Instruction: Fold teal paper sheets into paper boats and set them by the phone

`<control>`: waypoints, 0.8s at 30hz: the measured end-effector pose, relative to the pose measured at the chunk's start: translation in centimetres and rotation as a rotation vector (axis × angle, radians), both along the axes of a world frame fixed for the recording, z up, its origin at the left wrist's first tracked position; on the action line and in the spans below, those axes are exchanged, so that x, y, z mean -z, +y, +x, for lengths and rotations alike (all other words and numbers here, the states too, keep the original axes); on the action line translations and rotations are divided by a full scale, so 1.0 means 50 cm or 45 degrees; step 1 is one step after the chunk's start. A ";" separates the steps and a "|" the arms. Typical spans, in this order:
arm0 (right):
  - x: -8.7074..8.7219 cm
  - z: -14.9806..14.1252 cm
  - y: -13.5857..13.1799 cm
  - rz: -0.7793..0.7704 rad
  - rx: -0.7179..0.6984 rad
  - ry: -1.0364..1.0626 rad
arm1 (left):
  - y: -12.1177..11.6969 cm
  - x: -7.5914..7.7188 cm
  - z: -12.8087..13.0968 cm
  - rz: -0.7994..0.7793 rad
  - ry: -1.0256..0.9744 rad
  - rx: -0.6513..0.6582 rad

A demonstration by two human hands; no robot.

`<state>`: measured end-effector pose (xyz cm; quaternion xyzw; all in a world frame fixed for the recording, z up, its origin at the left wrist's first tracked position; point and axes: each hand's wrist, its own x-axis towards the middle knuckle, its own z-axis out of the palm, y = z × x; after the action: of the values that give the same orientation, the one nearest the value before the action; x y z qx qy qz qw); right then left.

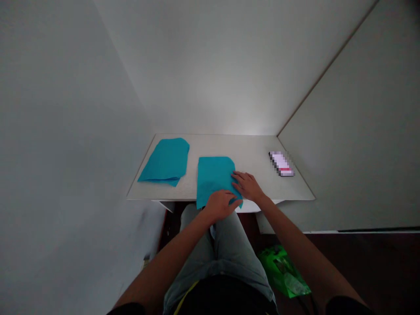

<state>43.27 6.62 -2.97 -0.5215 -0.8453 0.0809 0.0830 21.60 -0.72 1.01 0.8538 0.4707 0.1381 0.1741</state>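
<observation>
A turquoise sheet [215,173], perhaps paper or thin fabric, lies at the middle of the white table, its near edge hanging over the front. My left hand [221,204] rests on the sheet's near part with fingers stretched toward the right. On the sheet's right edge lies my right hand [246,184], its fingers spread and pointing left. To the left, a stack of similar turquoise sheets [167,159] sits slightly fanned, with a corner sticking out at its near side.
The white table [252,148] stands against the wall, with a panel along its right side. A phone [282,164], pixelated, lies near the right edge. Below, a green bag [284,273] is on the dark floor, right of my legs.
</observation>
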 end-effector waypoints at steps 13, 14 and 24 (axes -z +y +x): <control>0.027 -0.135 0.191 -0.078 0.066 0.159 | 0.279 0.105 -0.063 0.163 0.261 -0.352; 0.036 -0.144 0.199 -0.077 0.083 0.151 | 0.278 0.113 -0.064 0.174 0.268 -0.364; 0.051 -0.124 0.283 -0.040 0.037 0.043 | 0.325 0.115 -0.065 0.123 0.276 -0.491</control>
<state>37.08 20.79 -5.52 -0.5334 -0.8348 0.1018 0.0902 18.36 15.55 -4.73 0.7653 0.6339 0.0987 0.0520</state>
